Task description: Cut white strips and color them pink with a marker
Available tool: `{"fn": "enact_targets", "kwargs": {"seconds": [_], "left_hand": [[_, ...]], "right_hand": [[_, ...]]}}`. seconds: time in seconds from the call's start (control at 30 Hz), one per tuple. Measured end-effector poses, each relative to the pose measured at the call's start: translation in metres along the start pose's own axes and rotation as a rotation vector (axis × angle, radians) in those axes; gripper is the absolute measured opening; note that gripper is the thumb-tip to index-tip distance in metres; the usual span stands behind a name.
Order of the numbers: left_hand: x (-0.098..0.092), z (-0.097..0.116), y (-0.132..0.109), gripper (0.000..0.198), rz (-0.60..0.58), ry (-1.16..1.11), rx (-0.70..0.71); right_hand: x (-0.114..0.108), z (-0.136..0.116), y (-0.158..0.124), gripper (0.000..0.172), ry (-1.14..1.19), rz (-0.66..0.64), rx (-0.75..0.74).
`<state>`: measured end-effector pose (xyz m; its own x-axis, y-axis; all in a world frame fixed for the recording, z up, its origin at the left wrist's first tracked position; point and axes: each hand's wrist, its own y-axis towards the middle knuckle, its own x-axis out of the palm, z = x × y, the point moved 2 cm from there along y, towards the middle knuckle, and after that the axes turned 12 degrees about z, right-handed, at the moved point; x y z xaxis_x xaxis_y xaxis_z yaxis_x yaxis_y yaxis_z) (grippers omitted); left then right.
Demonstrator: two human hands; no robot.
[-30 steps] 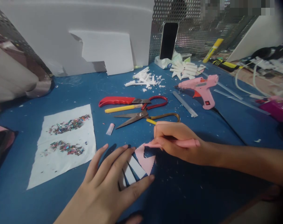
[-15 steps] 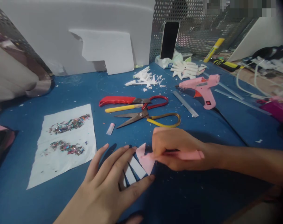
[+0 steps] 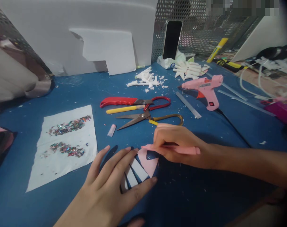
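Observation:
My right hand [image 3: 178, 142] is closed round a pink marker pen [image 3: 181, 149], its tip touching the upper edge of a notched cutout. That cutout is striped: its tail part [image 3: 149, 165] is coloured pink, while white bands [image 3: 138, 170] separated by dark gaps run under my other hand. Spread flat over it, my left hand [image 3: 112, 183] presses it to the table, with thumb and fingers on either side of the bands. The cutout's left part is hidden beneath the palm. Just beyond lie open scissors [image 3: 143, 116] with yellowed handles and a small pink-ended cap [image 3: 111, 130].
A paper sheet [image 3: 41, 164] with glitter flakes lies left. Behind the scissors are a red-handled cutter [image 3: 119, 101] and a yellow marker [image 3: 124, 109]. A pink glue gun [image 3: 207, 90] with a cable, white scraps [image 3: 145, 78] and a propped phone [image 3: 172, 40] stand farther back.
My right hand and the pink marker have shifted slightly up and left, from the pink area's middle to its upper edge. My left hand stays in place.

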<state>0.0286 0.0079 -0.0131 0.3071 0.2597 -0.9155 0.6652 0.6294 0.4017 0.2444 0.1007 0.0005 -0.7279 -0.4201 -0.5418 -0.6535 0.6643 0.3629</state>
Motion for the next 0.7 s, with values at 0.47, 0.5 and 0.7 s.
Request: {"fn": "enact_targets", "kwargs": {"seconds": [0.47, 0.5, 0.7], "left_hand": [[0.0005, -0.0005, 0.0002, 0.048, -0.001, 0.012, 0.026], [0.0001, -0.0003, 0.0001, 0.048, -0.007, 0.011, 0.023], [0.0007, -0.0003, -0.0010, 0.052, -0.003, -0.001, 0.002]], "right_hand": [[-0.0006, -0.0039, 0.0012, 0.013, 0.047, -0.106, -0.108], [-0.0006, -0.0030, 0.0014, 0.013, 0.035, -0.083, -0.086], [-0.0024, 0.0013, 0.0006, 0.014, 0.019, 0.039, 0.043]]}}
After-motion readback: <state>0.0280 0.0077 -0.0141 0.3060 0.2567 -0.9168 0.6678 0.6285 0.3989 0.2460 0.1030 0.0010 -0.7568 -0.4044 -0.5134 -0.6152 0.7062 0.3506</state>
